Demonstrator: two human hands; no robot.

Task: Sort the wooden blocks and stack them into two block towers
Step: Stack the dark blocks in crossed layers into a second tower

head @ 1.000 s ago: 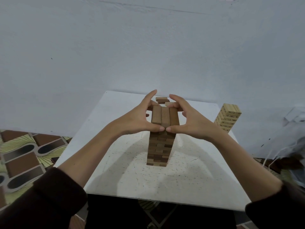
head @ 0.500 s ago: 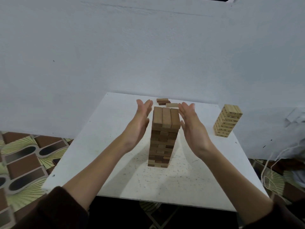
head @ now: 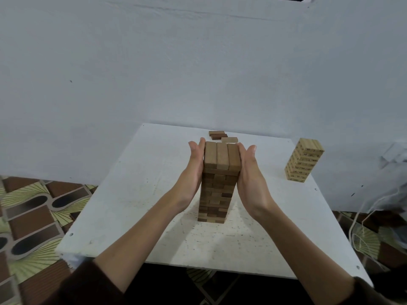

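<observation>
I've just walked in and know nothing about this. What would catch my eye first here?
First, the tall brown block tower at the middle of the white table, with the left hand and right hand pressed flat against its sides. Next, a paler, shorter tower near the table's right edge, and three loose blocks lying behind the tall one.

Single head-worn view, wide-angle, looking forward and down over tabletop (head: 136,216). Close range: forearms enter from bottom edge. Faces wall (head: 154,73) beyond tabletop. Frame edges distorted, right margin probably blurred.
</observation>
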